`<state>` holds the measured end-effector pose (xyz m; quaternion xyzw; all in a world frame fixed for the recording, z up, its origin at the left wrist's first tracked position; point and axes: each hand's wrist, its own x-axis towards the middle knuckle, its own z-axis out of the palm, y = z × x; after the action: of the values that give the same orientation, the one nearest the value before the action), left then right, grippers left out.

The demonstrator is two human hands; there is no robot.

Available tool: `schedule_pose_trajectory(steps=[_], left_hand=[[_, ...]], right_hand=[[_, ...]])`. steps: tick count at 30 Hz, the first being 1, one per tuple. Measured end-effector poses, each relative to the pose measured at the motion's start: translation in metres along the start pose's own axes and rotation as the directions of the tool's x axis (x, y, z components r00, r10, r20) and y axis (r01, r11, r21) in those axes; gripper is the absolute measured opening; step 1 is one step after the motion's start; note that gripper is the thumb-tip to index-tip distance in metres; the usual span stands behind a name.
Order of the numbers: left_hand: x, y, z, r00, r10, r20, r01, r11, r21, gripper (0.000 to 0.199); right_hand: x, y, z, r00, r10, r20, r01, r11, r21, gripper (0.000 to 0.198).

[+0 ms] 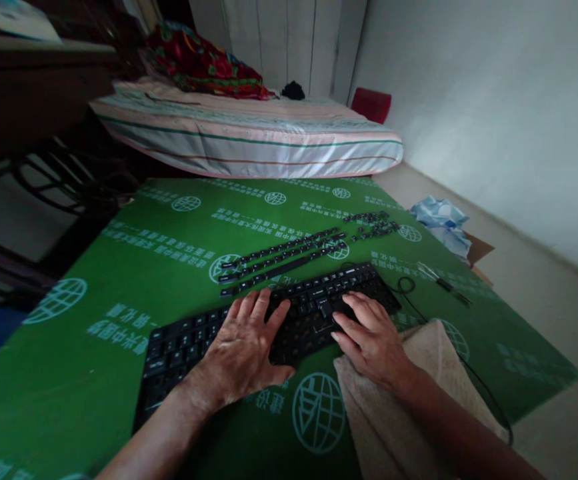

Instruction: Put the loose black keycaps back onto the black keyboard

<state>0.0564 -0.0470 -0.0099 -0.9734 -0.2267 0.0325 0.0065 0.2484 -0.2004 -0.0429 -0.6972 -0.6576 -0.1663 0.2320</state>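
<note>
Both hands [243,343] touch the black keyboard [181,340] lying partly beneath them

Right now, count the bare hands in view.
2: the left hand is over the middle of the black keyboard, and the right hand is toward its right end. No other hand shows.

A person's two bare hands work at a black keyboard [183,333] on a green board [133,267]. The left hand [241,350] lies spread on it; the right hand's [371,340] bent fingers touch the keys near exposed sockets. Beyond lie rows of loose keycaps [283,260]. A cable [411,303] runs past a beige cloth [433,360] under the right forearm. Behind stands a bed [269,133] with a red floral blanket [209,63].
</note>
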Motion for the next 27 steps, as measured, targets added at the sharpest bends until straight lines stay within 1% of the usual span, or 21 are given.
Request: schedule_pose_trajectory(steps=[3, 7, 14, 20, 24, 27], left_hand=[[0.000, -0.001, 0.001, 1.000, 0.001, -0.017, -0.001, 1.000, -0.001, 0.095], [0.000, 0.000, 0.001, 1.000, -0.007, 0.001, 0.007, 1.000, -0.010, 0.095], [-0.001, 0.000, 0.001, 1.000, 0.001, -0.019, -0.001, 1.000, -0.008, 0.096], [-0.001, 0.001, -0.001, 1.000, -0.003, 0.009, 0.004, 1.000, -0.016, 0.095], [-0.001, 0.000, 0.003, 1.000, -0.006, -0.012, 0.005, 1.000, -0.010, 0.097], [-0.001, -0.001, 0.006, 0.999, 0.001, -0.033, -0.001, 1.000, -0.012, 0.098]], right_hand=[[0.000, 0.000, 0.004, 0.999, 0.013, 0.045, -0.014, 1.000, 0.023, 0.029], [0.002, 0.001, 0.008, 0.998, 0.022, 0.055, -0.024, 0.999, 0.032, 0.030], [0.003, 0.001, 0.011, 0.998, 0.023, 0.051, -0.023, 1.000, 0.014, 0.028], [0.011, -0.001, 0.011, 0.995, 0.032, 0.093, -0.031, 0.999, -0.012, 0.032], [0.015, -0.003, 0.015, 0.991, 0.040, 0.128, -0.040, 0.999, -0.005, 0.031], [0.014, -0.002, 0.017, 0.993, 0.042, 0.112, -0.043, 0.999, 0.010, 0.031]])
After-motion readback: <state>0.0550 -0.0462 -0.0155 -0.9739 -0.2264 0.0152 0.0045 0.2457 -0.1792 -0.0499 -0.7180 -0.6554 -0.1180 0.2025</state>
